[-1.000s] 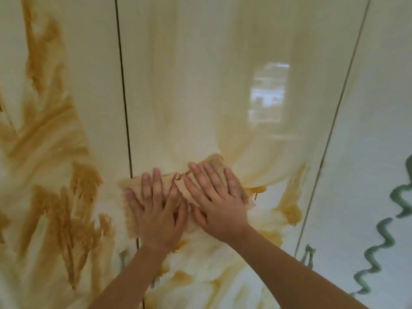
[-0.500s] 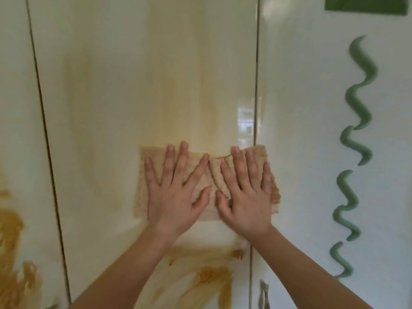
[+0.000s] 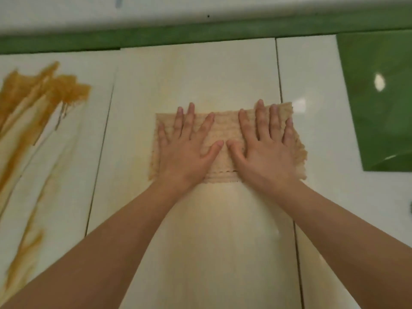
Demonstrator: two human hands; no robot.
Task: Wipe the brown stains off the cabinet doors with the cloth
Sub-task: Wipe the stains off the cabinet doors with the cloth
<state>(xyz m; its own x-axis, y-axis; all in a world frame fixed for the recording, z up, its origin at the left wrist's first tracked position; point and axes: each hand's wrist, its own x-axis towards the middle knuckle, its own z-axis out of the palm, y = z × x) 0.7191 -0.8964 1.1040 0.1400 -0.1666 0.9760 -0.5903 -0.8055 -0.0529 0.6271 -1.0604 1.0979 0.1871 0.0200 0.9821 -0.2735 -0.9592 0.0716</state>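
Observation:
A tan, stained cloth [image 3: 223, 128] lies flat against the upper part of the middle cream cabinet door [image 3: 196, 72], its right edge reaching over the seam onto the right door [image 3: 312, 74]. My left hand [image 3: 185, 148] and my right hand [image 3: 265, 146] press on it side by side, fingers spread and pointing up, thumbs almost touching. Thick brown stains [image 3: 40, 92] streak the left door [image 3: 95, 70] from near its top downward. The middle door below the cloth shows only a faint yellowish smear [image 3: 214, 241].
A green band [image 3: 200, 30] runs along the top of the doors, with pale wall above it. A glossy green panel [image 3: 379, 103] covers the upper right. Dark seams [image 3: 279, 70] separate the doors.
Both hands have slid the cloth upward along the middle door, from low among brown stains to near the top edge. The view has followed upward, and the wiped area looks paler.

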